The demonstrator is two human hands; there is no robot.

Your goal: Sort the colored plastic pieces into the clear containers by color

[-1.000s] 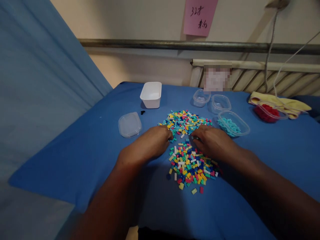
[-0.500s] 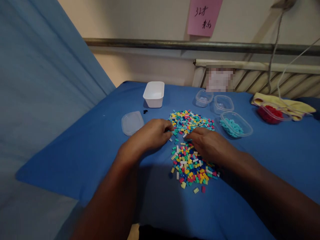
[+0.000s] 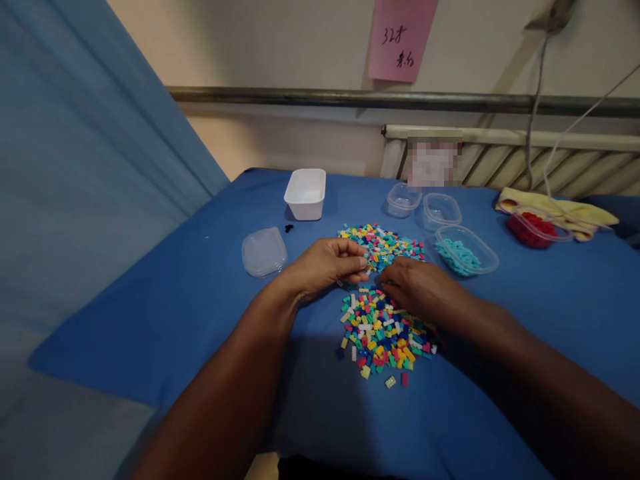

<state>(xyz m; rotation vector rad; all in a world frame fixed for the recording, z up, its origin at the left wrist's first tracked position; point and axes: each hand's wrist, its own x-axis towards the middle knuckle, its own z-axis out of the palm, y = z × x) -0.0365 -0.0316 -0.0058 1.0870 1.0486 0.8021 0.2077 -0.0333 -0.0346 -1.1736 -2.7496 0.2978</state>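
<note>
Small toy bricks in many colours lie in two heaps on the blue cloth, a far heap (image 3: 385, 241) and a near heap (image 3: 383, 333). My left hand (image 3: 333, 265) is just above the left side of the far heap, thumb and forefinger pinched on a tiny light blue brick (image 3: 366, 255). Between the heaps, my right hand (image 3: 415, 283) is closed, its curled fingertips low among the bricks. Whatever lies in those fingertips is hidden.
A white tub (image 3: 306, 195) and a clear lid (image 3: 264, 252) are to the left, with small black pieces (image 3: 289, 229) between them. At right stand clear containers (image 3: 442, 212), a box of turquoise bricks (image 3: 457, 257), a box of red pieces (image 3: 533, 230) and a yellow cloth (image 3: 560, 208).
My left hand has moved right and lifted a little, and a light blue brick now shows in its pinch. My right hand has shifted slightly right. The camera view has tilted slightly.
</note>
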